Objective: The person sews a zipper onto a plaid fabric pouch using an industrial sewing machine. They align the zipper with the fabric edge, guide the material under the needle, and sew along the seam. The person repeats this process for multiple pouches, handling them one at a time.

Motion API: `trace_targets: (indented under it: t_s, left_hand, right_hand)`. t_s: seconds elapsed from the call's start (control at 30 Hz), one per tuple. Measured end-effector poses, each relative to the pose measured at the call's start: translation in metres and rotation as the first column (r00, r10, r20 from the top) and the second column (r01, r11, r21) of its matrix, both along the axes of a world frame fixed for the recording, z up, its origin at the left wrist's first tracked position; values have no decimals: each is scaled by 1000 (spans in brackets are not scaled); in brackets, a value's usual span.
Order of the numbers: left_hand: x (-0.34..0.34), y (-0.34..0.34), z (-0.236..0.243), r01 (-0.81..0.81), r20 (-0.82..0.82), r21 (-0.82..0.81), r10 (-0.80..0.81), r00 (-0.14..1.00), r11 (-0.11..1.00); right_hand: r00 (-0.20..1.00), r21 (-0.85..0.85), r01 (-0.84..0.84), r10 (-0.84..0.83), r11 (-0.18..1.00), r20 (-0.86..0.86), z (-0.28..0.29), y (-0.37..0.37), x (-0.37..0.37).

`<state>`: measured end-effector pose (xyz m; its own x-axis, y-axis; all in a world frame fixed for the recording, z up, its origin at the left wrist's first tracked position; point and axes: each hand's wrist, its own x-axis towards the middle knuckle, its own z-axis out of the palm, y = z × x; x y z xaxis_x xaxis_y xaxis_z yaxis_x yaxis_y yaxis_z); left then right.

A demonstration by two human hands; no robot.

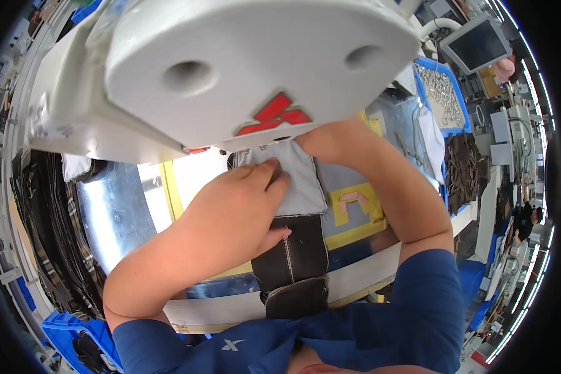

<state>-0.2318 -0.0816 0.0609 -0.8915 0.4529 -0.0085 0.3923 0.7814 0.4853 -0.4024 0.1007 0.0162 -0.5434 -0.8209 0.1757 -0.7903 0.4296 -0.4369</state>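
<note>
A grey fabric panel (pixel 296 187) lies under the white sewing machine head (pixel 262 68). It joins a black fabric piece (pixel 305 246) with a metal zipper (pixel 288 252) down its middle. My left hand (pixel 243 202) rests on the panel's left side, fingers pressed down on the cloth and thumb spread apart by the zipper's upper end. At the panel's far right edge is my right hand (pixel 330 144), its fingers mostly hidden beneath the machine head. A second zipped black part (pixel 296 299) hangs at the table's near edge, close to my body.
Dark fabric pieces (pixel 56 237) are stacked at the left, above a blue bin (pixel 81 340). Yellow tape (pixel 355 234) marks the work surface. At right are a blue tray (pixel 445 100) of small metal parts, brown strips (pixel 464 171) and a monitor (pixel 477 43).
</note>
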Motion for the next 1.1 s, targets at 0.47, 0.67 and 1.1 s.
trace_targets:
  t_s: [0.47,0.67,1.1]
  left_hand:
    - [8,0,13,-7,88,-212,26,996,977]
    - [7,1,12,-5,99,-228,28,995,974]
    - [8,2,16,18,88,-270,6,996,963]
  right_hand:
    - [998,61,53,-53,997,12,1,-15,17]
    - [981,141,132,-150,981,125,9,-7,23]
    - [996,45,79,-81,996,26,7,-13,20]
